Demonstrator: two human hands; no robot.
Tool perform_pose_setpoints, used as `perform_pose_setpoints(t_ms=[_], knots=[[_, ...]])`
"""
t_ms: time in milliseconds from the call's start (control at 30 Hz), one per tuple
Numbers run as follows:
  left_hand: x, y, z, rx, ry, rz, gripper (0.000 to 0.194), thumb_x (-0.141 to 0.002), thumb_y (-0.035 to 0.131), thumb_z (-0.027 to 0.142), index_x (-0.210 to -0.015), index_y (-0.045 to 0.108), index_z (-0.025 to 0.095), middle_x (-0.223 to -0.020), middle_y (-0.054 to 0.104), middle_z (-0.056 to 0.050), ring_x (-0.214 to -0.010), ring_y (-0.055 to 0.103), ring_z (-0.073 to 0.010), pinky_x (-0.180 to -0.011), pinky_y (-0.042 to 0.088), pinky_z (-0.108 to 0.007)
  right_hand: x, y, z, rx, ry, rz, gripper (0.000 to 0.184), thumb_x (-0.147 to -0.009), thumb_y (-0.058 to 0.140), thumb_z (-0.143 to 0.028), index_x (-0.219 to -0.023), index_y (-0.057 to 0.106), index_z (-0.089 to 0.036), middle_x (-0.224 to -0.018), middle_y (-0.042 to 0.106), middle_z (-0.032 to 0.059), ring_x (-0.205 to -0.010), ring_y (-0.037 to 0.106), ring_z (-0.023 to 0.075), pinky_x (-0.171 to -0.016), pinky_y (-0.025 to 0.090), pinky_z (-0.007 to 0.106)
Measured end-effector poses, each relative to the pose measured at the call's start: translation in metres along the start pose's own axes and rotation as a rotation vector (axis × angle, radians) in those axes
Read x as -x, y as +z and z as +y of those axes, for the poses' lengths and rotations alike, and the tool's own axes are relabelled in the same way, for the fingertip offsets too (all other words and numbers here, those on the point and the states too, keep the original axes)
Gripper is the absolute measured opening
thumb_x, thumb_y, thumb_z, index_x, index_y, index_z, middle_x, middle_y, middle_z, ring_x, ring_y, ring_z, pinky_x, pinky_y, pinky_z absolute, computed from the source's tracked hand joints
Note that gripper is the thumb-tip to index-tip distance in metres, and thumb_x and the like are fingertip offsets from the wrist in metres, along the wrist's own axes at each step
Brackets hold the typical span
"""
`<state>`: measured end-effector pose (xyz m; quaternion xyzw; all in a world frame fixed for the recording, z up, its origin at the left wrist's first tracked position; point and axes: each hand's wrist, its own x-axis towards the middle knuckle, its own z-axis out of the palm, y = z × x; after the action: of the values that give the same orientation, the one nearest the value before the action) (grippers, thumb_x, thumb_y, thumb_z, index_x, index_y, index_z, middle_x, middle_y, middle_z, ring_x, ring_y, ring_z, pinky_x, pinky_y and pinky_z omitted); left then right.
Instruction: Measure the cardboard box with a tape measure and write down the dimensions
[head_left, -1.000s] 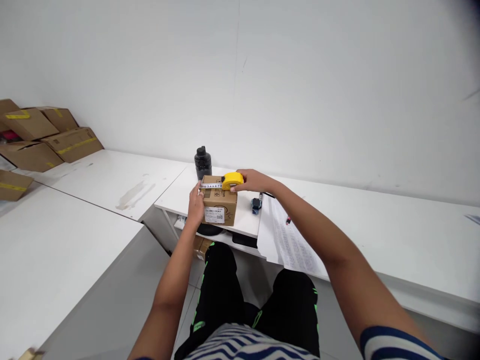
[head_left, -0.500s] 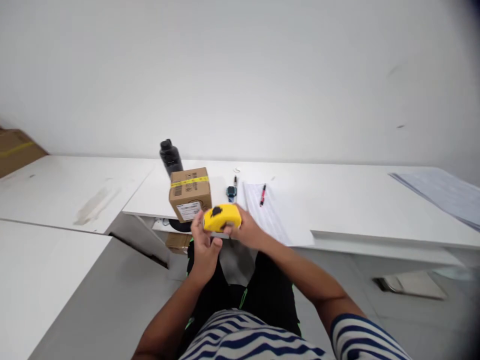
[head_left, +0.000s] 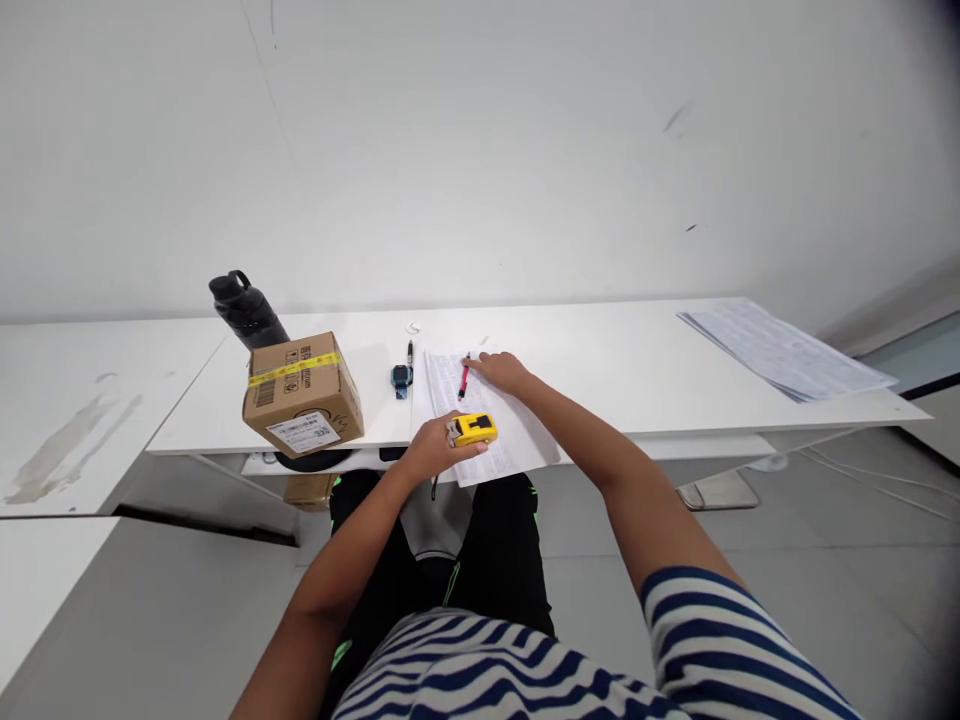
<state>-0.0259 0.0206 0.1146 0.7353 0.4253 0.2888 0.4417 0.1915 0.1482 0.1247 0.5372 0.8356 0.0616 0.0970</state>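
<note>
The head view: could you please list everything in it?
Boxy plastic tape measure: one, yellow-black, in left hand
Slim pen: one, red-black, at right hand
Printed paper sheets: several, white, beneath that pen
Taped cardboard box: one, brown, front left
Loop-capped bottle: one, black, behind box
Square-faced watch: one, blue-black, beside sheets
Second slim pen: one, dark, beside watch
Flat paper stack: one, white, right
Second cardboard box: one, brown, beneath table
Flat tables: several, white, front and left
Plain wall: one, white, behind
Hands: two, bare, centre
Striped shirt: one, navy-white, bottom
Trousers: one pair, black-green, bottom
</note>
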Motion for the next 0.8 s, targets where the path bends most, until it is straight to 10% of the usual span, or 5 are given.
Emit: perform_pose_setpoints(t_ms=[600, 800], knots=[[-0.024, -0.025, -0.051, 0.032, -0.125, 0.110, 0.045, -0.075, 0.073, 0.051, -0.102, 0.075, 0.015, -0.099, 0.077, -0.008, -0.086, 0.071, -0.0221, -0.072, 0.057, -0.030, 0.024, 0.040, 0.035, -0.050, -0.326, 0.072, 0.044, -0.093, 0.036, -0.006, -0.128, 0.061, -0.014, -0.105, 0.069, 0.0180, -0.087, 0.063, 0.0244, -0.077, 0.036, 0.036], [-0.025, -0.025, -0.052, 0.079, -0.130, 0.141, 0.045, -0.075, 0.072, 0.052, -0.100, 0.076, 0.014, -0.094, 0.077, -0.008, -0.083, 0.071, -0.0221, -0.073, 0.058, -0.032, 0.026, 0.048, 0.018, -0.685, 0.125, 0.388, 0.031, -0.096, 0.040, -0.040, -0.101, 0.063, -0.020, -0.083, 0.069, 0.0073, -0.074, 0.060, 0.0210, -0.072, 0.042, 0.033]])
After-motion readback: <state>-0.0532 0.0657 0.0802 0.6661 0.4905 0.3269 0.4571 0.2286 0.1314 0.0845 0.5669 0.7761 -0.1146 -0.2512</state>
